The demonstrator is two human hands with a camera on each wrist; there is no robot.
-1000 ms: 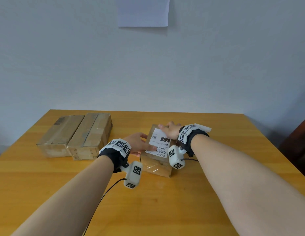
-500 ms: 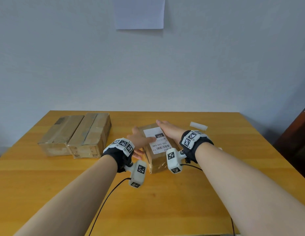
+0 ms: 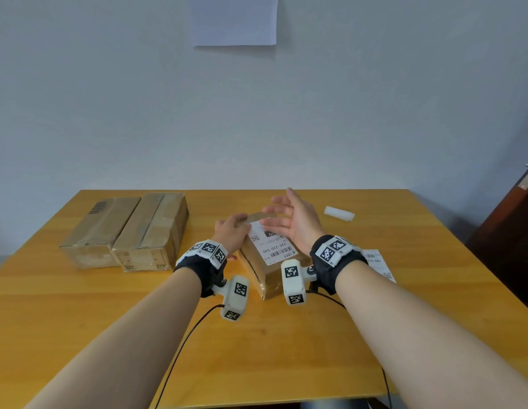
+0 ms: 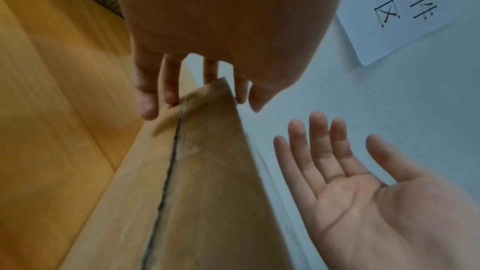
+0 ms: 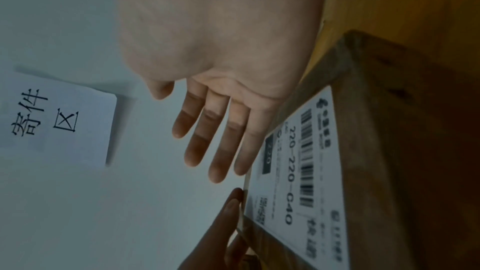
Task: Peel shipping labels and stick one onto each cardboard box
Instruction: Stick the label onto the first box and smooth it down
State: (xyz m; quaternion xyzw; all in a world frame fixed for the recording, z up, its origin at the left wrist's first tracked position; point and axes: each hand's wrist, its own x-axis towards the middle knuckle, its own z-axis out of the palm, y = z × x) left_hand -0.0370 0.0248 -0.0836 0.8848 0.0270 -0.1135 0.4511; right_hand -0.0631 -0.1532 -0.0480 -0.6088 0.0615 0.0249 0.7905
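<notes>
A small cardboard box (image 3: 271, 278) lies mid-table, turned at an angle, with a white shipping label (image 3: 274, 246) stuck on its top face. My left hand (image 3: 231, 231) grips its far left corner; the left wrist view shows the fingers on one side and the thumb on the other of the box (image 4: 207, 171). My right hand (image 3: 292, 219) hovers over the box's right side, fingers spread and straight, touching nothing. The right wrist view shows the open right hand (image 5: 215, 130) beside the label (image 5: 306, 171). Two larger plain boxes (image 3: 100, 228) (image 3: 156, 228) sit side by side at the left.
A printed label sheet (image 3: 377, 261) lies on the wooden table (image 3: 286, 349) just right of my right wrist. A small white rolled piece (image 3: 339, 214) rests at the back right. A paper sign (image 3: 234, 19) hangs on the wall. A dark cabinet (image 3: 513, 231) stands at the right.
My right hand has lifted off the label and opened above the box. The left hand shifted to the box's far corner, and the box has turned.
</notes>
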